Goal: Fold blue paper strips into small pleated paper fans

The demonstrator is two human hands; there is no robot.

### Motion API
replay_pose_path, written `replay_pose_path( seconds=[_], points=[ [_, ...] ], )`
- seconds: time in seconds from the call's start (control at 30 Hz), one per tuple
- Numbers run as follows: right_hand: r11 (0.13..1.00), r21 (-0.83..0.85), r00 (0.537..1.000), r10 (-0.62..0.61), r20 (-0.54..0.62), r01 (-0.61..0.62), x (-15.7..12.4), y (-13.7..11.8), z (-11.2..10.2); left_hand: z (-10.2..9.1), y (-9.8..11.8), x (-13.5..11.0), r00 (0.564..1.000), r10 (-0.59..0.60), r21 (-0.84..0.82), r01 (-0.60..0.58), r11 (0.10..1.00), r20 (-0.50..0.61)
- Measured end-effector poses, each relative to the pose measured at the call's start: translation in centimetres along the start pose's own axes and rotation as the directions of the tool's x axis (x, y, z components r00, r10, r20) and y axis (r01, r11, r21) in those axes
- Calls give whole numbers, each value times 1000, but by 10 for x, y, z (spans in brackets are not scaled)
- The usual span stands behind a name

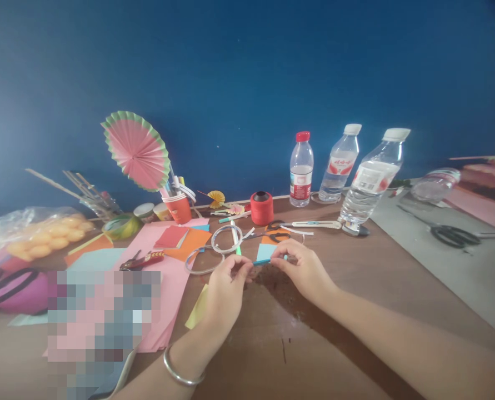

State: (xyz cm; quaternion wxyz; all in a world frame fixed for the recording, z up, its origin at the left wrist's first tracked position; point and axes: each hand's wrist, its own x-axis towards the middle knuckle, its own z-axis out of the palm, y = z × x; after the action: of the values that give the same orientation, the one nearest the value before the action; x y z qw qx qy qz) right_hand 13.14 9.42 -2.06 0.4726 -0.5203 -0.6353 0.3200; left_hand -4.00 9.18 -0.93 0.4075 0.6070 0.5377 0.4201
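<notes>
A thin blue strip, looking like rolled or folded paper, stretches between my two hands above the brown table. My left hand pinches its left end between thumb and fingers. At the other end, my right hand pinches it the same way. Just beyond my fingers lie a light blue paper square and scissors with orange handles. A yellow paper piece is beside my left wrist. Clear tubing loops rest beyond my left hand.
A red thread spool, a utility knife and water bottles stand or lie toward the blue wall. Pliers rest on pink paper at left, near a red cup holding a paper fan.
</notes>
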Motion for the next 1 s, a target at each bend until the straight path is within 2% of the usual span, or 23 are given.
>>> replay_pose_path(
  seconds=[0.1,0.17,0.27,0.33,0.53,0.73,0.9,1.0],
  points=[
    [999,-44,999,-17,46,19,-1,-3,-1,1,1,-3,1000,16,46,-17,999,11],
    [994,-66,993,-84,85,89,-2,-6,-2,2,2,-4,999,20,49,-22,999,32],
    [966,-104,961,-215,176,235,-3,-8,-1,2,2,-7,995,32,47,-36,998,91],
    [957,-111,948,-240,210,267,-3,-8,-1,2,2,-8,991,40,68,-49,996,126],
    [991,-54,986,-113,120,120,-2,-5,-1,1,4,-9,987,130,158,-143,977,90],
    [994,-14,985,-104,137,107,-3,-8,-3,0,8,-10,980,170,199,-187,962,100],
    [999,49,996,-24,90,19,-1,-6,-2,-2,2,-7,990,141,152,-140,978,8],
    [998,65,997,-27,72,23,-1,-4,-2,-2,-1,-7,994,110,158,-106,982,-20]
  ],
)
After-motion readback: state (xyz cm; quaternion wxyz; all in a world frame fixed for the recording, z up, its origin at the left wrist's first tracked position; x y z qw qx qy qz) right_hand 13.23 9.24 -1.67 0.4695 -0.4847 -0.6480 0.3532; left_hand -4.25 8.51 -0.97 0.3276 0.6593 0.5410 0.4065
